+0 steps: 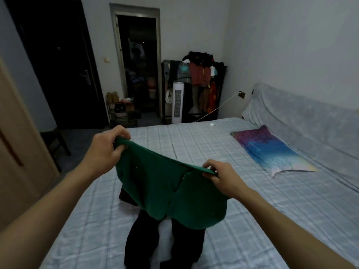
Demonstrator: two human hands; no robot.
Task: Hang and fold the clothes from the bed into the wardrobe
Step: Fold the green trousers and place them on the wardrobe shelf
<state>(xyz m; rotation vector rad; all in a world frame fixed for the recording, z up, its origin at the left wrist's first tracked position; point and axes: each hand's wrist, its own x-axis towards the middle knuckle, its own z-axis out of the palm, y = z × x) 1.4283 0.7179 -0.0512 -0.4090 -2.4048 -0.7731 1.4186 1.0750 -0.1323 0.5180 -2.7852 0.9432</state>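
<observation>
A green garment (165, 187) hangs in the air above the bed (272, 210), stretched between both hands by its top edge. My left hand (105, 150) pinches its left corner. My right hand (219, 176) pinches its right corner, a little lower. Under the green garment a pair of black trousers (165, 243) lies spread flat on the pale checked sheet, legs running toward me. A wooden wardrobe panel (17, 156) stands at the left edge of the view.
A colourful pillow (272, 150) lies at the right near the covered headboard (310, 117). An open rack full of clothes (198, 80) and a white tower fan (177, 101) stand beyond the bed. A dark door (58, 65) and an open doorway (138, 61) are at the back.
</observation>
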